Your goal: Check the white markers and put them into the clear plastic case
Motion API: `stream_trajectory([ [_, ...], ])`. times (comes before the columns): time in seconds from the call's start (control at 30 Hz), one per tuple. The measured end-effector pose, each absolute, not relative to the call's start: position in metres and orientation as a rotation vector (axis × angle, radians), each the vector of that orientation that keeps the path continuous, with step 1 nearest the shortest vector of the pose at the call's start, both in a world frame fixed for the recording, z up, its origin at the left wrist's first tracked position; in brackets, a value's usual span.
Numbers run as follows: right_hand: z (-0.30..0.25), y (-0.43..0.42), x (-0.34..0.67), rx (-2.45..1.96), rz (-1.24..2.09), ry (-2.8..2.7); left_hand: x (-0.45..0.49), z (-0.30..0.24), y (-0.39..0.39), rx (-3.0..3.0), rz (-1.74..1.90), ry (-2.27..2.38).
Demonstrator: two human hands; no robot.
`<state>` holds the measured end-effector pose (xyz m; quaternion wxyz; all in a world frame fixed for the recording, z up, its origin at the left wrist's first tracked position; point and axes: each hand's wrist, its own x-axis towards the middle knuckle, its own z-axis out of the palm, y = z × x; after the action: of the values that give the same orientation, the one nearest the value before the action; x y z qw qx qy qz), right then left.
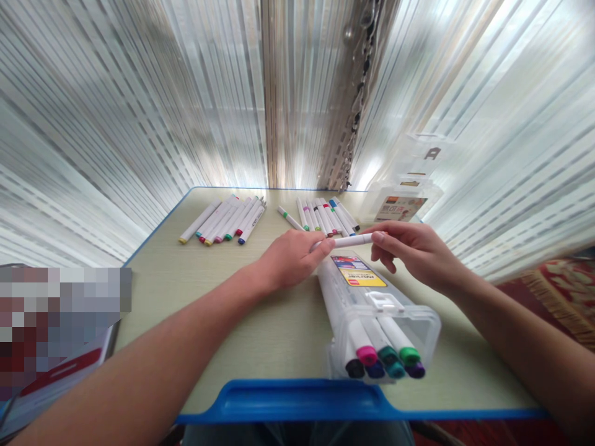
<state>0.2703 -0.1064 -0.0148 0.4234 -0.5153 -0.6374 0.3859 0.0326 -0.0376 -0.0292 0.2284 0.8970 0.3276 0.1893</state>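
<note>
A white marker (351, 240) is held level between both hands above the desk. My left hand (290, 257) pinches its left end with curled fingers. My right hand (416, 251) grips its right end between thumb and fingertips. Just below them lies a clear plastic marker case (421, 322) on its side, with several markers (383, 356) inside, their coloured caps facing me. A yellow and blue label (365, 272) sits on the case's upper face.
Two rows of loose markers lie at the back of the pale desk (223, 310): one at the left (225, 221), one at the centre (325, 215). A clear box lid (402, 198) stands at the back right. Striped curtains surround the desk; a blue tray edge (302, 399) runs along the front.
</note>
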Motion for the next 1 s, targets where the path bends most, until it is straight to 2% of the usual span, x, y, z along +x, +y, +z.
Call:
stream_trajectory([
  [1.0,-0.015,-0.1069,0.2712,-1.313,0.942,-1.601,0.0333,-0.0288,-0.0381,2.481,0.537,0.912],
])
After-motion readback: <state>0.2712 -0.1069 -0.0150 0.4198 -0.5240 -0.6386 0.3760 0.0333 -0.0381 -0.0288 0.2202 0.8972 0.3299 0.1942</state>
